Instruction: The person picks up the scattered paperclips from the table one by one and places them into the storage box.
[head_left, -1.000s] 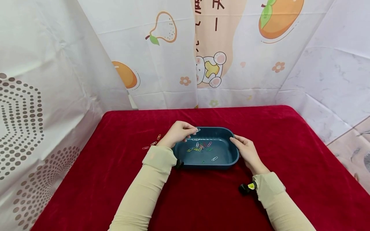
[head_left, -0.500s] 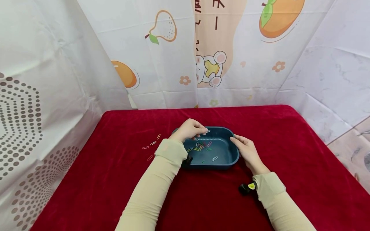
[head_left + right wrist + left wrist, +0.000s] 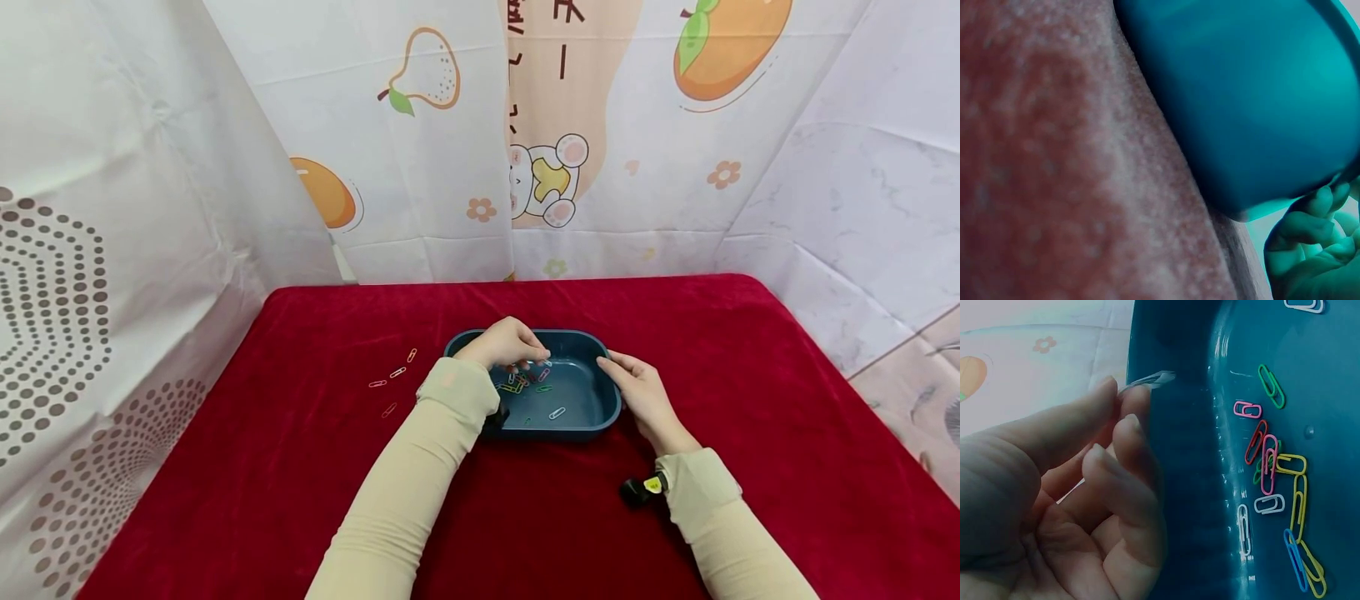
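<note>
Over the dark blue tray (image 3: 577,404), my left hand (image 3: 510,343) pinches a pale paper clip (image 3: 1150,381) between thumb and forefinger. In the left wrist view the other fingers curl below it. Several coloured paper clips lie on the tray's floor, among them a blue clip (image 3: 1295,560), a red clip (image 3: 1256,442) and a green clip (image 3: 1271,386). At the tray's right end my right hand (image 3: 637,387) grips the rim, thumb on top and fingers outside. The right wrist view shows the right hand's curled fingers (image 3: 1310,228) against the tray's outer wall.
On the red cloth (image 3: 285,467) left of the tray lie several loose clips: a yellow clip (image 3: 412,355), a white clip (image 3: 397,372), a pink clip (image 3: 377,384) and a red clip (image 3: 388,410). A printed curtain (image 3: 420,183) hangs behind the table.
My left hand has moved right across the tray with the pinched clip, then lowered slightly. A red clip on the cloth has come into sight. My right hand and the tray have stayed put.
</note>
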Demonstrator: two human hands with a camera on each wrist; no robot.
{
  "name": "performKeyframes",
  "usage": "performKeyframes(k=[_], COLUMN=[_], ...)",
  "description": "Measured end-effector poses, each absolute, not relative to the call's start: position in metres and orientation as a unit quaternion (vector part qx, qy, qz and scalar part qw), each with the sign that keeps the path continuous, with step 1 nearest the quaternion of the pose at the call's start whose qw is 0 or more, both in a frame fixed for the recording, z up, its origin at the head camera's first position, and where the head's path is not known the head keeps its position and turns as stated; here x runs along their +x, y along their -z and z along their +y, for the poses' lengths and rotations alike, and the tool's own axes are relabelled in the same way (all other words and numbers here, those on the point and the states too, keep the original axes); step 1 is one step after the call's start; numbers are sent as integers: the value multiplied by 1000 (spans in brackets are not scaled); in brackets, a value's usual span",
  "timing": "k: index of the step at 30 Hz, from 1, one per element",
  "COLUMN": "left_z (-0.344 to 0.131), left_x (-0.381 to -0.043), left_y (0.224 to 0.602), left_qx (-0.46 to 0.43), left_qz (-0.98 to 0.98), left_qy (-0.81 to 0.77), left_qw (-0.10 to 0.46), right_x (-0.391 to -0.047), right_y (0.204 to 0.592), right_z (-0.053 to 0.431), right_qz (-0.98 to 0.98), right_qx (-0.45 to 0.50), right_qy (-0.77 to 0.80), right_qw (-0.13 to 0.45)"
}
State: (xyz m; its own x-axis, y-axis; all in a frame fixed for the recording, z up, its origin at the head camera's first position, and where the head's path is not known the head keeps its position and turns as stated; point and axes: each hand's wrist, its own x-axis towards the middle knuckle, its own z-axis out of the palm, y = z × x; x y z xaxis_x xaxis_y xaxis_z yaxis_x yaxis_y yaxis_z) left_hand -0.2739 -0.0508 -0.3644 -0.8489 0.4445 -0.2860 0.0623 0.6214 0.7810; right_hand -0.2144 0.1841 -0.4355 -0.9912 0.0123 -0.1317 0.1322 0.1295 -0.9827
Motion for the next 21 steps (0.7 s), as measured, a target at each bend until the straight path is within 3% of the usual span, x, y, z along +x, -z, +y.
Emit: performKeyframes(k=[21], left_z=[-73], left_x=[-273], left_y=[347], left_qx=[130], left_qz=[864], left_qy=[-443], left_qw=[202], right_x=[-215], right_y=[435], right_z=[184], right_qz=[747], right_qx=[46], right_qy=[662], right_qw=[47])
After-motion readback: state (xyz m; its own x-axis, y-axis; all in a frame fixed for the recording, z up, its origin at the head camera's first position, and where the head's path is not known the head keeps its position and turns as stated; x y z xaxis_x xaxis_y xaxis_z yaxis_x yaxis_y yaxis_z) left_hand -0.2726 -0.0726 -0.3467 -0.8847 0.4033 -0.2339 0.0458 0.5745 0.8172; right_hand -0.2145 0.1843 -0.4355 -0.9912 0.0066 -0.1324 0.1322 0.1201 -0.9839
